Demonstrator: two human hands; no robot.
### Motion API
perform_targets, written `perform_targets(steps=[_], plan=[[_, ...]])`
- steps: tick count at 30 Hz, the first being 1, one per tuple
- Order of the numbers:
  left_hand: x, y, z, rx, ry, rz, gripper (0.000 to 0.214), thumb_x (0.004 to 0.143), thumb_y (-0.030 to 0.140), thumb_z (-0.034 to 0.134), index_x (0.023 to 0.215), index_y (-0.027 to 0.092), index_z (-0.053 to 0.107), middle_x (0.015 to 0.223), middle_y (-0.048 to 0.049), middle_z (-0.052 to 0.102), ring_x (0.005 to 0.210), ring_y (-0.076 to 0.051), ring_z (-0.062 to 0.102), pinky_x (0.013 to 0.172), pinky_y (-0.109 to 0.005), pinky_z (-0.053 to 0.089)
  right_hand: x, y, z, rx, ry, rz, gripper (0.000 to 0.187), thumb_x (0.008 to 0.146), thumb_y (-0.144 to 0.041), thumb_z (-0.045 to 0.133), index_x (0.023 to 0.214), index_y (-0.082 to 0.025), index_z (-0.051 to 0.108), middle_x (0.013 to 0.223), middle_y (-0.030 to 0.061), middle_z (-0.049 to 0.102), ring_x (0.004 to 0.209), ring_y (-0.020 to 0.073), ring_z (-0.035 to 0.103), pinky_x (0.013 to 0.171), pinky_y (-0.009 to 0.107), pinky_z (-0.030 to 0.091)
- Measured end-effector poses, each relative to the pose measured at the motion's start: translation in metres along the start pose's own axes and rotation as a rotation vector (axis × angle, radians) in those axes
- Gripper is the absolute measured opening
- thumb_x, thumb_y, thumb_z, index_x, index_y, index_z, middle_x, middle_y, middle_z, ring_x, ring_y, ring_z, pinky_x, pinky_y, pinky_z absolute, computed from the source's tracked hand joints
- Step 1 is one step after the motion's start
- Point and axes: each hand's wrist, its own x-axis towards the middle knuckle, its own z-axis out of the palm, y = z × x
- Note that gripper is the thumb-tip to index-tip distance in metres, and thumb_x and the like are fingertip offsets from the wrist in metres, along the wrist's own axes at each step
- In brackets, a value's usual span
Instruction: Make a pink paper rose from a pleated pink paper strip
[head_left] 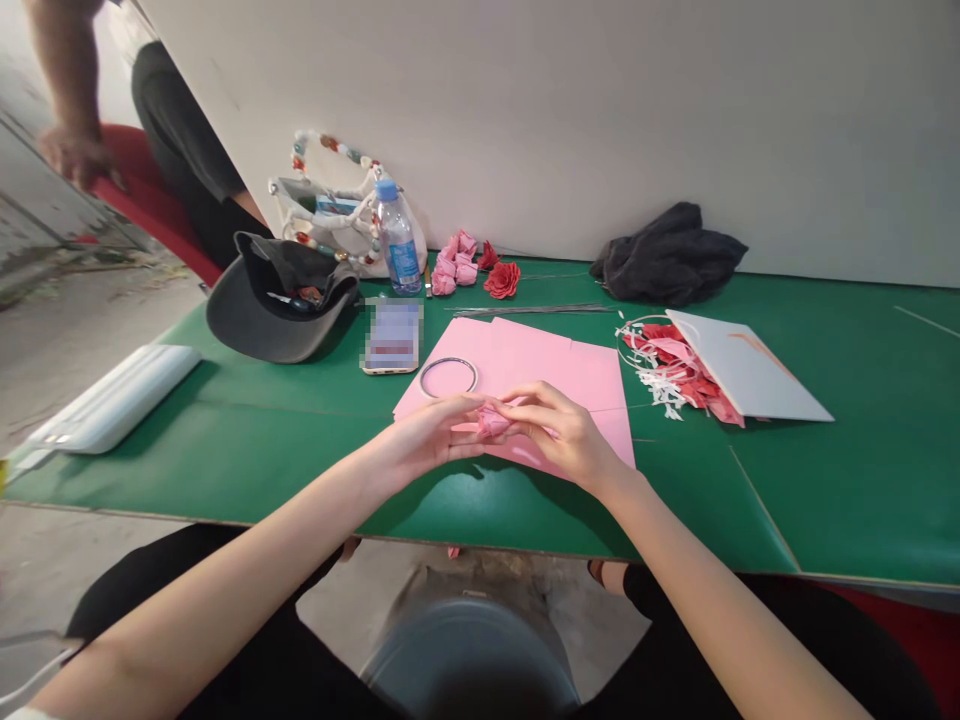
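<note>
My left hand (429,432) and my right hand (559,428) meet over a stack of pink paper sheets (555,368) on the green table (225,450). Between their fingertips sits a small pink paper flower (491,421), pinched from both sides. A metal ring (448,376) lies on the pink paper just beyond my left hand.
Finished pink and red paper roses (472,268) lie by the wall, with thin wires (532,310) in front. A cap (281,295), phone (391,336), water bottle (397,240), beaded bag (330,205), dark cloth (667,255), paper scraps (671,375), a white sheet (746,370) and a white device (112,400) surround them. Another person's arm (71,90) is at far left.
</note>
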Motion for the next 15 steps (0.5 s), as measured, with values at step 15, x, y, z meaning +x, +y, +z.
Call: perform_targets(steps=[15], plan=[[-0.002,-0.002,0.003,0.297,-0.046,0.259,0.031,0.078,0.035,0.081,0.103,0.02,0.071,0.112,-0.0078,0.074,0.113,-0.025,0.066,0.09,-0.033,0.05,0.009,-0.014,-0.011,-0.066,-0.029,0.046,0.03,0.099,-0.016,0.047,0.121,-0.024,0.067,0.118,0.0085,0.063,0.099,0.0182,0.069,0.083,0.033,0.062]])
